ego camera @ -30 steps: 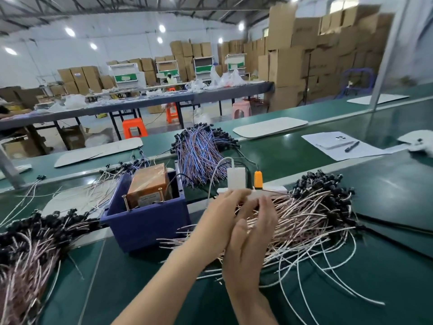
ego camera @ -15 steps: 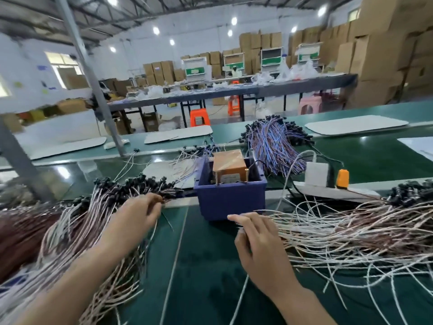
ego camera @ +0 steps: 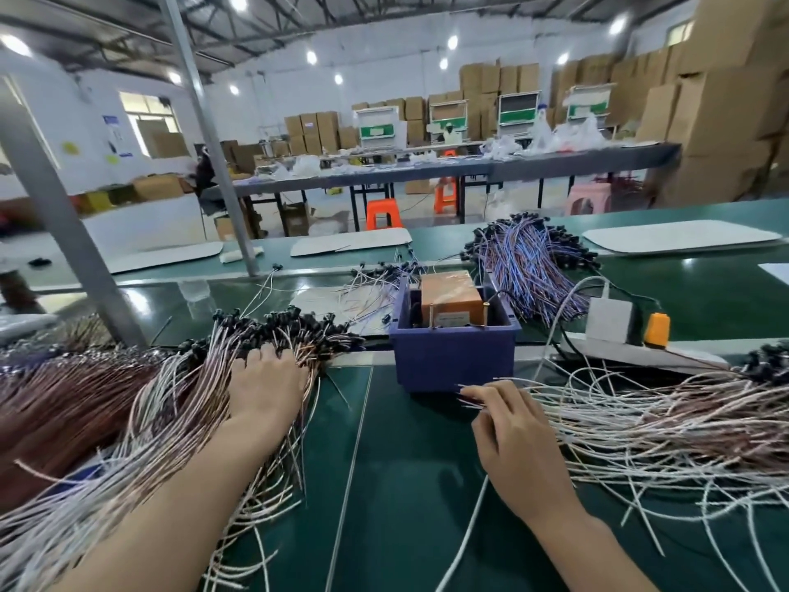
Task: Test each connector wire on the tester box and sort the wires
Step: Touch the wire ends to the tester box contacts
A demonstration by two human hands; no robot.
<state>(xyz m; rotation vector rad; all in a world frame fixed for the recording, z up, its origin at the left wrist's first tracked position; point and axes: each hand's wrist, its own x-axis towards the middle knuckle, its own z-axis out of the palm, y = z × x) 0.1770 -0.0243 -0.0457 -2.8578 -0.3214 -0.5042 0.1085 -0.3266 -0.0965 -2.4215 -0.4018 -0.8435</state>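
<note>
1. Head view: we record the left hand [ego camera: 267,388] lying palm down on the left wire pile [ego camera: 162,412], at 9 o'clock of the blue bin [ego camera: 452,365].
2. Its fingers [ego camera: 256,356] are stretched forward and slightly spread. They press on the wires just short of the black connectors [ego camera: 273,322], and we see nothing gripped in it.
3. The right hand [ego camera: 512,437] sits at 5 o'clock of the bin, back uppermost, with its fingers curled.
4. Its thumb and forefinger pinch a few thin wire ends [ego camera: 465,399], which stick out toward 9 o'clock. How many ends are held, we cannot tell.
5. Those ends belong to the right wire pile [ego camera: 661,425], which fans out toward 3 o'clock with its connectors at the far edge.
6. The tester box [ego camera: 450,299], orange, stands inside the blue bin, at 12 o'clock from the gap between the hands and apart from both.
7. The bin rests on the green table [ego camera: 405,484].
8. A bundle of blue and purple wires [ego camera: 529,267] lies at 1 o'clock of the bin.
9. A white adapter [ego camera: 608,320] and an orange plug [ego camera: 657,329] sit on a power strip [ego camera: 666,356] at 3 o'clock of the bin.
</note>
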